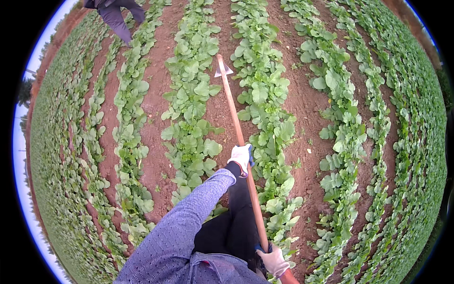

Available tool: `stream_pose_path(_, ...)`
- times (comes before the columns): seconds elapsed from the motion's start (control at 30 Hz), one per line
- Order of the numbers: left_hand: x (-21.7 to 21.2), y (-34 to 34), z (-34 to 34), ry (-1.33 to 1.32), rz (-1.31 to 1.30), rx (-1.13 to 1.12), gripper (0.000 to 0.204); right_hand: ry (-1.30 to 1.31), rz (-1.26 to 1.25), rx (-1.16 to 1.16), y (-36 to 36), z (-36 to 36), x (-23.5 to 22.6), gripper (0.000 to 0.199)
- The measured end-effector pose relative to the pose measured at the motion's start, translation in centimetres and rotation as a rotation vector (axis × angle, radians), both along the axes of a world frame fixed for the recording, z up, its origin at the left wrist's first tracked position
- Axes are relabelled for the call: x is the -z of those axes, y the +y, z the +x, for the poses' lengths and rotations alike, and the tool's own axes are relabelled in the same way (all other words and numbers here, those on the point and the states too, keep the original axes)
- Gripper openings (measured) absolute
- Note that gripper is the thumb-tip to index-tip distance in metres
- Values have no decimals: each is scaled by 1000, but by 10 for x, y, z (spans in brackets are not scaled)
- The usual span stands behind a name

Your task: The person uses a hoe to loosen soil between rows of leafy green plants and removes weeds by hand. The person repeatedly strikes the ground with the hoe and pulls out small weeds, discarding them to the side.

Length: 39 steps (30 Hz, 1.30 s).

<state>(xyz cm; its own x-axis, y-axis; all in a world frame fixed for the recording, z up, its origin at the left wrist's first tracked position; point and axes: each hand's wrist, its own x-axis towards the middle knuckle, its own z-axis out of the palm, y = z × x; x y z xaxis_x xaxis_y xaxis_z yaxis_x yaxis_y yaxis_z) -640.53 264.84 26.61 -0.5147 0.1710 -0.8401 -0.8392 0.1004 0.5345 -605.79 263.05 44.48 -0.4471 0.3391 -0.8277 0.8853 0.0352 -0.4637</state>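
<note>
The long-handled hoe [234, 113] slants along the soil strip [221, 111] between two leafy rows, its blade [223, 71] between the edges of the left row [191, 94] and right row [260, 90]. Both gloved hands are clamped round its handle, the left hand [241, 157] farther up, the right hand [274, 261] lower. Beyond the right row's edge a broader soil strip [307, 137] offers room; another person [116, 19] is near the field's upper-left edge.

A dark-clothed co-worker [113, 20] shows at upper left, with trees [25, 92] and pale sky [20, 154] along the left rim.
</note>
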Motion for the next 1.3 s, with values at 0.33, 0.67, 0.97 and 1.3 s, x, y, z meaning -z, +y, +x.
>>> stream_pose_path(0.33, 54, 29, -24, -38, -217, 74, 23, -396, -266, -14, 78, -68, -5, 43)
stream_pose_path(0.67, 15, 78, -113, -211, -71, 46, 25, -59, -78, 17, 94, -135, -24, 43)
stream_pose_path(0.97, 77, 153, -460, 283, 119, 141, 21, 178, 4, -3, 150, -437, 75, 49)
stream_pose_path(1.3, 155, 107, -379, 159, -225, 228, 28, -166, -200, 212, 96, -394, 68, 39)
